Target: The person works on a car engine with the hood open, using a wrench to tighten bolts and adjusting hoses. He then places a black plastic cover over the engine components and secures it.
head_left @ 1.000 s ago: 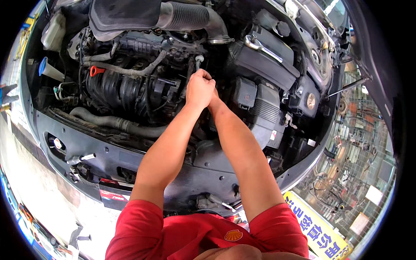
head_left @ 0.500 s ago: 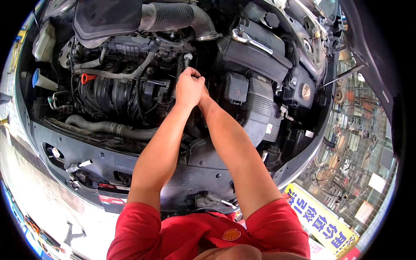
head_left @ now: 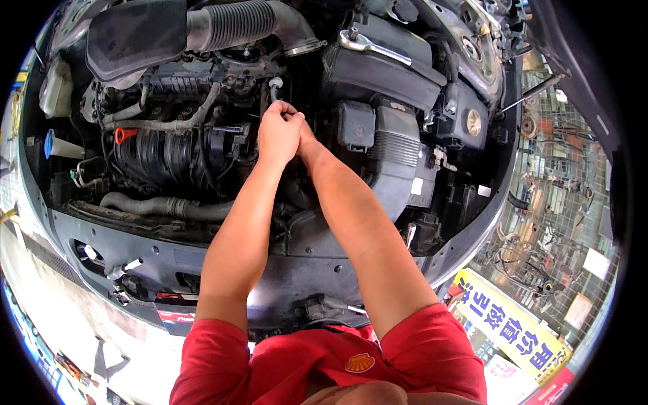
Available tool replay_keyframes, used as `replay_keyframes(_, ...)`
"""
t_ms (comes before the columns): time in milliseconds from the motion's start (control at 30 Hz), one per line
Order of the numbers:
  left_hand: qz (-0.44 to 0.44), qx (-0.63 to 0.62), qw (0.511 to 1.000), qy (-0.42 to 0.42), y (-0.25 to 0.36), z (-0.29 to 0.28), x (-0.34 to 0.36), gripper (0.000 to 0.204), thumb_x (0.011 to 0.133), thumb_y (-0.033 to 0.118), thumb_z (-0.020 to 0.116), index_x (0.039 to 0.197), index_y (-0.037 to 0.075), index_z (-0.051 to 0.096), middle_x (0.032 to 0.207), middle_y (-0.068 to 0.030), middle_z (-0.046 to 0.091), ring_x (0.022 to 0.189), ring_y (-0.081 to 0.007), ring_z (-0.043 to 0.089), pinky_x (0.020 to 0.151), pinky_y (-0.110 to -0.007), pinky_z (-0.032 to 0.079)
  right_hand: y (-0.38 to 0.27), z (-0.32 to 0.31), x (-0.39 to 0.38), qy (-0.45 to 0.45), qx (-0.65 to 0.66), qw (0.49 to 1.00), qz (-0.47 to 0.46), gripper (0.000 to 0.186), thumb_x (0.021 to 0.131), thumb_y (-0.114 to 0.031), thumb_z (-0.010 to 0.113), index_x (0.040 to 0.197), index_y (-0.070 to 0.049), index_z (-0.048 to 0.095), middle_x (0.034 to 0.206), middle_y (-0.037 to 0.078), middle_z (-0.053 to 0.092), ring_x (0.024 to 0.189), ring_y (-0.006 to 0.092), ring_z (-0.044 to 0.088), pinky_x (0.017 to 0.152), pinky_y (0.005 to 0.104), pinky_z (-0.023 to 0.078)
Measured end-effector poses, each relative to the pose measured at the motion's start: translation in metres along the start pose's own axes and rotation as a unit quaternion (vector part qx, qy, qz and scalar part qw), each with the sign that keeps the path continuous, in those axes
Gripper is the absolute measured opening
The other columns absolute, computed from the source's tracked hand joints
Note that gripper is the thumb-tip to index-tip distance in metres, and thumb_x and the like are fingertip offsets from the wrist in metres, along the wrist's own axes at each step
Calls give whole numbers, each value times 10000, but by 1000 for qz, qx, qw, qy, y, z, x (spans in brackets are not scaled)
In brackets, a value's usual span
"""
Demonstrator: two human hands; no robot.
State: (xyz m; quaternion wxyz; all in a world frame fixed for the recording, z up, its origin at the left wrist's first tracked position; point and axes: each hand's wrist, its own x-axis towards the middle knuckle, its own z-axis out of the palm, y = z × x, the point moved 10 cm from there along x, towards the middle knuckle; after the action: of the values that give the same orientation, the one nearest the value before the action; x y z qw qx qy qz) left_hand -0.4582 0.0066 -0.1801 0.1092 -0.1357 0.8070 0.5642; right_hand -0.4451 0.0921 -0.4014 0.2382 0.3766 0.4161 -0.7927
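Bare left hand (head_left: 277, 133) and bare right hand (head_left: 308, 138) beside a black engine (head_left: 162, 155)
Fingers curled, on what I cannot tell; a grey pale-tipped stem (head_left: 275, 86) shows just beyond, upper centre of frame.

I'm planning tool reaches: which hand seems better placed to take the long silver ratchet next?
Probably the right hand: the long silver metal ratchet lies ahead and to its right, while the left hand would cross it.
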Motion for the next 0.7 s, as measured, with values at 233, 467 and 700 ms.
replay_keyframes(233, 10, -6, 1000, 2, -1, -1, 1, 209, 868, 203, 727, 937, 12, 679, 849, -150, 708, 800, -279, 679, 762, -393, 525, -10, -8, 4, -56, -66, 996, -29, 252, 942, -210, 626, 1126, -44, 674, 969, 91, 696, 778, 183, 649, 643, 353, 520)
replay_keyframes(467, 31, -1, 999, 29, -10, -2, 4, 220, 859, 181, 732, 967, -5, 683, 903, -164, 717, 836, -303, 686, 790, -395, 529, -5, -15, 12, -1, -152, 988, -29, 239, 940, -240, 643, 1109, -74, 680, 980, 82, 690, 814, 202, 656, 661, 372, 525)
replay_keyframes(700, -31, -8, 999, -9, -6, 0, -2, 203, 854, 181, 738, 971, 23, 684, 1126, -203, 679, 1038, -388, 674, 918, -458, 530, -4, -15, 1, 1, -122, 992, -20, 267, 944, -251, 641, 1153, -87, 673, 991, 81, 689, 815, 197, 656, 656, 371, 526)
